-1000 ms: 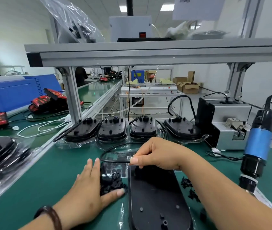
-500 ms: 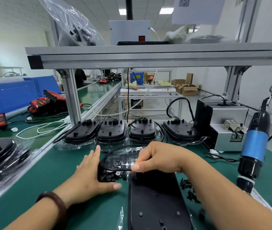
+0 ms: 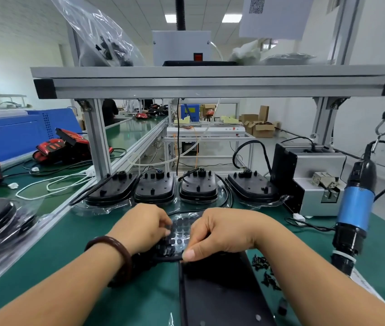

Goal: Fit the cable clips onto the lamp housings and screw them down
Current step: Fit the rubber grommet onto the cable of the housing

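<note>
1. The lamp housing [image 3: 222, 292] runs off the bottom edge; its far end and the black cable [image 3: 168, 259] pass under the right hand [image 3: 222, 231].
2. The left hand [image 3: 142, 227] hides its own fingertips, so its grip is unclear.
3. The small black parts [image 3: 264, 271] are too small to identify.

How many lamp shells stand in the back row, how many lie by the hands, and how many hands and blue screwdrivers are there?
Lamp housings in the back row: 4
Lamp housing by the hands: 1
Hands: 2, the left hand and the right hand, which pinches a black cable
Blue screwdriver: 1
Total: 8
</note>
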A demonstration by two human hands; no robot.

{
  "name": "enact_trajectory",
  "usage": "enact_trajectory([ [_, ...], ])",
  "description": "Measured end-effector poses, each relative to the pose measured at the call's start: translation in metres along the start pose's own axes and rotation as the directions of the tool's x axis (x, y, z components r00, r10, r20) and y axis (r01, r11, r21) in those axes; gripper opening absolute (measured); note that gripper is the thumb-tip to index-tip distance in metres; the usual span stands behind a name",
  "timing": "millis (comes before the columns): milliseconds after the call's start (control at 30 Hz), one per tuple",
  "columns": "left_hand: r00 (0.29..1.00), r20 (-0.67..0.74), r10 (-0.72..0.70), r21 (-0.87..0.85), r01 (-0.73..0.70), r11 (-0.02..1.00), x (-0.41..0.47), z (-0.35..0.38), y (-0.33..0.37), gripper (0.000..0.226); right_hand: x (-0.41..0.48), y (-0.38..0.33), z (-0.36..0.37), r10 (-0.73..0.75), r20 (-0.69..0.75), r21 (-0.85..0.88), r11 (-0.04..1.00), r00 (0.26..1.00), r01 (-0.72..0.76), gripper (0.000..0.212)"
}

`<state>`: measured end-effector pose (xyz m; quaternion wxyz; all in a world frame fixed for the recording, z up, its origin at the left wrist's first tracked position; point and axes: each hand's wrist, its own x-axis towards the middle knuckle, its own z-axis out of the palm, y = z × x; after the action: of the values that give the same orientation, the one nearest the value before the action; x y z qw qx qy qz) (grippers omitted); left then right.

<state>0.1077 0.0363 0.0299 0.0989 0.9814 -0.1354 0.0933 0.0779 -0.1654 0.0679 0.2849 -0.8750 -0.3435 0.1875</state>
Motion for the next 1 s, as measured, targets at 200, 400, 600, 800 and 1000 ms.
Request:
enact_trajectory([
  [200, 1.000, -0.012, -0.021, -0.011, 0.021, 1.000, 0.001, 0.010, 0.000, 0.007, -0.003, 0.002, -0.007, 0.017, -0.085, 0.094, 0.996, 0.996, -0.009, 0.012],
  [400, 0.992, -0.079, -0.099, -0.297, 0.072, 0.952, 0.004, 0.007, -0.006, 0.012, 0.004, 0.015, -0.004, 0.135, -0.412, 0.279, 0.960, 0.901, -0.016, 0.012],
  [600, 0.980, -0.030, -0.196, -0.977, 0.012, 0.211, -0.003, -0.005, 0.019, 0.022, 0.015, 0.018, 0.006, 0.158, -0.478, 0.484, 0.868, 0.864, 0.108, 0.018],
  [800, 0.988, 0.015, -0.153, -0.990, -0.007, -0.142, -0.012, -0.018, 0.039, 0.026, 0.011, 0.013, 0.004, 0.023, -0.517, 0.512, 0.809, 0.856, 0.288, 0.020],
  [1000, 0.989, 0.072, -0.132, -0.957, 0.031, -0.289, -0.015, -0.020, 0.038, 0.006, 0.008, 0.015, 0.002, -0.035, -0.624, 0.449, 0.802, 0.780, 0.395, 0.016],
])
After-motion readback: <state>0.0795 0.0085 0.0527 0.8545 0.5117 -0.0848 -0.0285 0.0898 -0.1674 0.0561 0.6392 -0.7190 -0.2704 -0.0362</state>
